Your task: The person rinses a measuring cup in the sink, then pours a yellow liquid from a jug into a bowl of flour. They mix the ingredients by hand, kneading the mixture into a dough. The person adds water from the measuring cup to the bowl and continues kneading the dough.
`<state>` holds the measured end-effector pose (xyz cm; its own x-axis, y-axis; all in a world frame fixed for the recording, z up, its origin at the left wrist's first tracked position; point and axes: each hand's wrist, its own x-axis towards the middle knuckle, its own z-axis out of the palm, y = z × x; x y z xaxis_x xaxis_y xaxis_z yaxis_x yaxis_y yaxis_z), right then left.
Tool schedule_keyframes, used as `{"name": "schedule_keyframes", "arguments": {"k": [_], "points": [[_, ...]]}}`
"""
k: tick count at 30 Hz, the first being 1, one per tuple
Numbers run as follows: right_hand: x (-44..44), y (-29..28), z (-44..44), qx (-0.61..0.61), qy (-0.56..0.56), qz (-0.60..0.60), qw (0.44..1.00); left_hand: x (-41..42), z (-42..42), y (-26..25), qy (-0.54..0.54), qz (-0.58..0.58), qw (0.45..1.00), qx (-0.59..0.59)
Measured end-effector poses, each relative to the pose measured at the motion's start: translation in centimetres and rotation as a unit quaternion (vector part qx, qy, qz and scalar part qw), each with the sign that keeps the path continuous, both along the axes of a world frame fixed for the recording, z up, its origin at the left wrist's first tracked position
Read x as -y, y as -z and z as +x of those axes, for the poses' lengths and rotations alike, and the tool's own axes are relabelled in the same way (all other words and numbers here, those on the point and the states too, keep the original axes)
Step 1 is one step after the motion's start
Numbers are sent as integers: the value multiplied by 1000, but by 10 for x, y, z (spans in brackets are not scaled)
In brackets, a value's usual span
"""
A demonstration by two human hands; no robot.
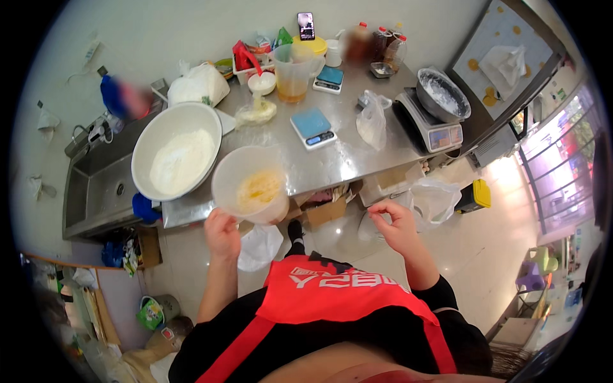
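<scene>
My left hand [223, 233] is closed at the near side of a translucent plastic jug [249, 160], around where its handle is; the fingers hide the handle. Tilted so that I look into its mouth, the jug holds yellow-orange liquid with froth, and it is in front of the steel table's edge. My right hand [393, 224] hovers over the floor to the right, fingers curled, a gap between thumb and forefinger, nothing visible in it. A big white basin [218, 131] of white flour [184, 160] stands left of the jug. Behind the jug lies a kitchen scale [310, 123] with a blue top.
The steel table [335, 163] also bears a second jug [293, 72] with amber liquid, a small scale [329, 76], a knotted plastic bag [372, 122] and a bench scale [443, 136] carrying a floury metal bowl [443, 95]. A steel sink [98, 186] adjoins at left. Cardboard boxes [328, 210] sit underneath.
</scene>
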<state>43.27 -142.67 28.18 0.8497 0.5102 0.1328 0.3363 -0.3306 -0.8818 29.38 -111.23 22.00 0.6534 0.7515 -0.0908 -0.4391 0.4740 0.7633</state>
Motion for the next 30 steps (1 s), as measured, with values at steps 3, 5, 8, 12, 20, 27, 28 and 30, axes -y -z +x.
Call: {"name": "schedule_keyframes", "arguments": {"k": [3, 5, 8, 12, 20, 27, 28, 30], "points": [[-1, 20, -31, -27, -34, 7, 999, -1, -87, -8, -46, 5, 999, 8], [-6, 30, -50, -52, -46, 21, 997, -2, -146, -17, -63, 4, 998, -5], [-15, 47, -82, -85, -58, 22, 995, -13, -219, -21, -93, 10, 995, -18], [-42, 57, -119, -85, -67, -17, 994, -27, -306, -33, -171, 5, 985, -34], [-165, 92, -206, 8, -156, -83, 984, -98, -441, -36, -267, -18, 963, -22], [-337, 125, -258, 178, -174, -113, 962, -218, -507, -33, -220, 56, 972, -64], [-357, 125, -257, 212, -158, -116, 957, -232, -508, -36, -229, 31, 970, -77], [-396, 119, -250, 243, -140, -160, 946, -267, -519, -31, -225, 42, 970, -81]]}}
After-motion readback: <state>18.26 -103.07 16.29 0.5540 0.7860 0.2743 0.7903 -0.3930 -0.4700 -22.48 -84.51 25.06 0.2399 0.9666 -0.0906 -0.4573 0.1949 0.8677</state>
